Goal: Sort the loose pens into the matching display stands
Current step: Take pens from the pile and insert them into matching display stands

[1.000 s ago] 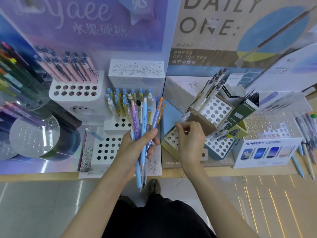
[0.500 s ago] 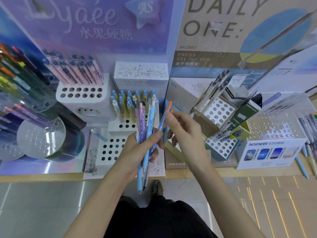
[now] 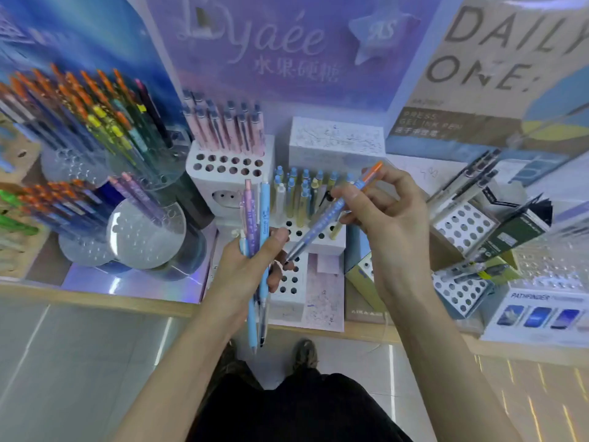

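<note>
Head view: task looks mid-way, by my read. L hand [image 3: 245,269] is curled round a bundle of loose pens [image 3: 258,218] — 4 seen, maybe 5. Their tips hang past the counter [image 3: 95,298] front edge.

R hand [image 3: 389,215] pinches 1 orange-capped blue pen [image 3: 331,212] btw thumb and fingers. It's slanted, lower tip just beside my L thumb, over the white stepped stand [image 3: 322,247] at mid-counter.

None of these are slotted yet, so approx 5–6 left to place. The orange cap looks like a match for the clear round stands [image 3: 146,237] at the counter's left end — a guess, it's blurry.

Other counts:
- Pink-pen stand [image 3: 223,183], toward the back edge: approx a dozen pens, 2 rows of 6 bare holes.
- Stepped stand: blue/yellow caps, too crowded to count.
- Grid stands [image 3: 462,224], right side: 2, w/ a few grey pens.
</note>
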`<action>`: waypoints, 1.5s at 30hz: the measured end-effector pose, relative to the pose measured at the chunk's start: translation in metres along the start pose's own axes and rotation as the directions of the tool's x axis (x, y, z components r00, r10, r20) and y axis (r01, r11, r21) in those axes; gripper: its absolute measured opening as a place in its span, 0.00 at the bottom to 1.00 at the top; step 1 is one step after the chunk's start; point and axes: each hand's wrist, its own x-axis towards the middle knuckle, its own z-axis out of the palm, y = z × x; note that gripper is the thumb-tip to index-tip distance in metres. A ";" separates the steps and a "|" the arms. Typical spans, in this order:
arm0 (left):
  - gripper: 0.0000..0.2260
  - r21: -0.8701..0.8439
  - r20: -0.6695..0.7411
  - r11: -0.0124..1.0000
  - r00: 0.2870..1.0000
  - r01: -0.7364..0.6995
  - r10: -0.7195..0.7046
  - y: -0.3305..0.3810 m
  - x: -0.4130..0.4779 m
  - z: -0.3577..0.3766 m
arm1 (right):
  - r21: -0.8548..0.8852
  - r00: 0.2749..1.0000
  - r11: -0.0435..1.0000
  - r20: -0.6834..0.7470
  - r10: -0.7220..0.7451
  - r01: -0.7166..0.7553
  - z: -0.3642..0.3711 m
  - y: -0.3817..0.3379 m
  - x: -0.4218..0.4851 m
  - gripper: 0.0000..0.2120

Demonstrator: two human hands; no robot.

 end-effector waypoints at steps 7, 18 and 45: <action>0.11 0.004 -0.102 0.997 0.991 -0.083 0.083 0.023 -0.009 -0.090 | 0.002 0.984 0.996 0.157 -0.087 0.088 0.093 0.016 -0.015 0.10; 0.18 -0.059 -0.236 0.991 0.966 -0.122 0.105 0.041 -0.001 -0.242 | -0.074 0.960 0.979 0.224 -0.170 0.191 0.233 0.061 -0.040 0.11; 0.13 0.053 -0.258 0.988 0.954 -0.146 0.155 0.046 0.000 -0.342 | -0.489 0.845 0.689 0.286 -0.452 0.535 0.319 0.161 -0.061 0.13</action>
